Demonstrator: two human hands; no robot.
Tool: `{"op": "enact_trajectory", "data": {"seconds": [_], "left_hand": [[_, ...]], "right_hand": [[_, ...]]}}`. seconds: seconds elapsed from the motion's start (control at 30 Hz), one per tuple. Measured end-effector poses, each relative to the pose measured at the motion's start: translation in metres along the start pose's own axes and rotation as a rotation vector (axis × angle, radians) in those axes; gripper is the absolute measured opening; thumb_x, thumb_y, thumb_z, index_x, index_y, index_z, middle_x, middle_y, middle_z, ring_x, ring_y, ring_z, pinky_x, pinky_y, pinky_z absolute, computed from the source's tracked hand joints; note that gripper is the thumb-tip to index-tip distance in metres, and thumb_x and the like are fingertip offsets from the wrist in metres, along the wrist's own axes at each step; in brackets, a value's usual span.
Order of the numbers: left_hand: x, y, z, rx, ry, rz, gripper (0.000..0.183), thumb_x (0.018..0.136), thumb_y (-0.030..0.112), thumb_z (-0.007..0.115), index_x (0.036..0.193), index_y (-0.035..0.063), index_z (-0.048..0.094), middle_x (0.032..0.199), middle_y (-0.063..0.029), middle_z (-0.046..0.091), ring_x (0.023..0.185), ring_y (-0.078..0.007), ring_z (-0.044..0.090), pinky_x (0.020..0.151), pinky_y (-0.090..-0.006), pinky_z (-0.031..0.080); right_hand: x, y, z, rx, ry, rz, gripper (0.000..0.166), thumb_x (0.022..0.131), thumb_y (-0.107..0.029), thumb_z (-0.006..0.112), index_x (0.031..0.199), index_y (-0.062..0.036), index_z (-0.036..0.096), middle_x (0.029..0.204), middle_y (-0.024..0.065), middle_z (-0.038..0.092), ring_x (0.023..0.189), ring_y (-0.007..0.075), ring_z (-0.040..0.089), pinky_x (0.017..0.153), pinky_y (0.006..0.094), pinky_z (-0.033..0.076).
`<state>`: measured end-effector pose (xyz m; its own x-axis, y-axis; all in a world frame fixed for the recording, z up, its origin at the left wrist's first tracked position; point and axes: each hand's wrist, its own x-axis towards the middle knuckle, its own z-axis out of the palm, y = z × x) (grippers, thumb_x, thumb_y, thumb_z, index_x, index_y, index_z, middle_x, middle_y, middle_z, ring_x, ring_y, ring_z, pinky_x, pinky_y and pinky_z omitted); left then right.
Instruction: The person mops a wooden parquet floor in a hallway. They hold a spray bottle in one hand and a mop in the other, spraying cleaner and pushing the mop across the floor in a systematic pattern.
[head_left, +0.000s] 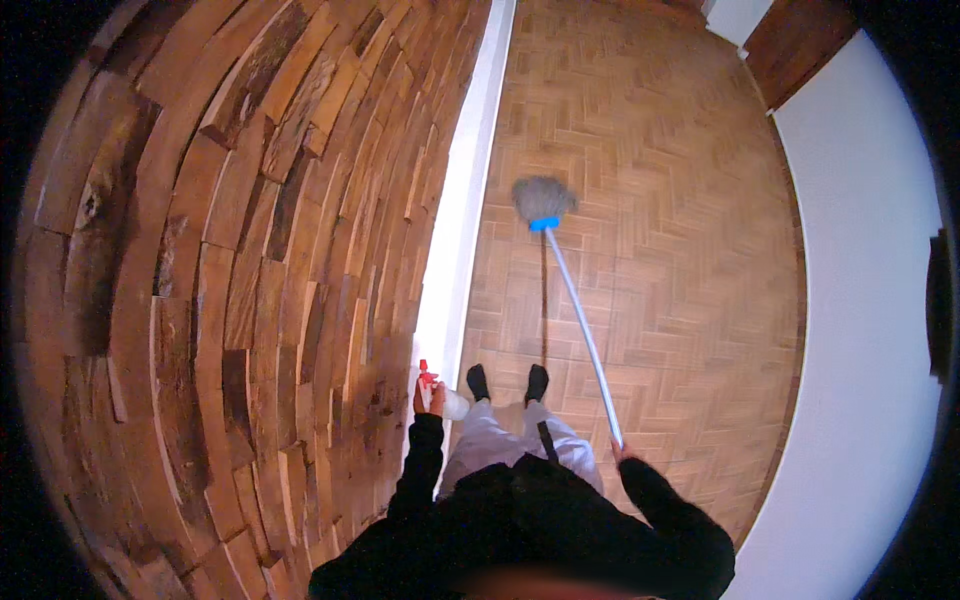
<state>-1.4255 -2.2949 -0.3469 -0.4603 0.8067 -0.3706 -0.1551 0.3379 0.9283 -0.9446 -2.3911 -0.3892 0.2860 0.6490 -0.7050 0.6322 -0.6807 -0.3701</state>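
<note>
A mop with a grey fibrous head (543, 196) and a blue socket (544, 223) rests on the herringbone-patterned floor (675, 270) ahead of my feet. Its long silvery handle (581, 319) slants back to my right hand (622, 451), which grips it near the end. My left hand (430, 400) is closed around a spray bottle with a whitish body (455, 405) and a red trigger head (426, 373). The bottle is held close to the white baseboard, on my left side.
A wall of uneven wooden strips (285, 262) rises on my left, above a white baseboard ledge (445, 262). On the right stands a plain white wall (862, 262) with a dark brown door (799, 49) farther ahead. My feet in dark socks (536, 384) stand behind the mop head.
</note>
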Motion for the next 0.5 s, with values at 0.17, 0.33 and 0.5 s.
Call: {"op": "enact_trajectory", "data": {"seconds": [0.17,0.33,0.5], "left_hand": [[0.014,0.013,0.004,0.027,0.011,0.012,0.021,0.062,0.005,0.052,0.082,0.0058,0.045,0.059,-0.0002,0.042,0.048,-0.0085,0.041,0.044,-0.0212,0.036],[0.014,0.038,-0.005,-0.019,-0.028,-0.005,0.021,0.063,0.002,0.051,0.082,0.0056,0.044,0.057,0.0001,0.041,0.045,-0.0073,0.040,0.042,-0.0200,0.035],[0.020,0.027,-0.033,0.171,-0.016,0.044,0.020,0.062,0.002,0.051,0.080,0.0070,0.045,0.055,0.0020,0.038,0.049,-0.0050,0.037,0.046,-0.0179,0.033]], "right_hand": [[-0.073,0.047,-0.046,-0.145,-0.009,0.140,0.052,0.065,-0.050,0.041,0.067,0.0005,0.052,0.052,0.0120,0.050,0.047,0.0226,0.049,0.048,0.0319,0.040],[-0.026,-0.039,0.029,-0.136,0.097,0.026,0.052,0.064,-0.050,0.041,0.062,0.0000,0.053,0.053,0.0134,0.051,0.050,0.0219,0.049,0.049,0.0319,0.039],[0.116,-0.204,0.103,-0.087,0.171,-0.013,0.059,0.062,-0.059,0.033,0.057,-0.0024,0.048,0.041,0.0095,0.042,0.036,0.0220,0.044,0.037,0.0349,0.037]]}}
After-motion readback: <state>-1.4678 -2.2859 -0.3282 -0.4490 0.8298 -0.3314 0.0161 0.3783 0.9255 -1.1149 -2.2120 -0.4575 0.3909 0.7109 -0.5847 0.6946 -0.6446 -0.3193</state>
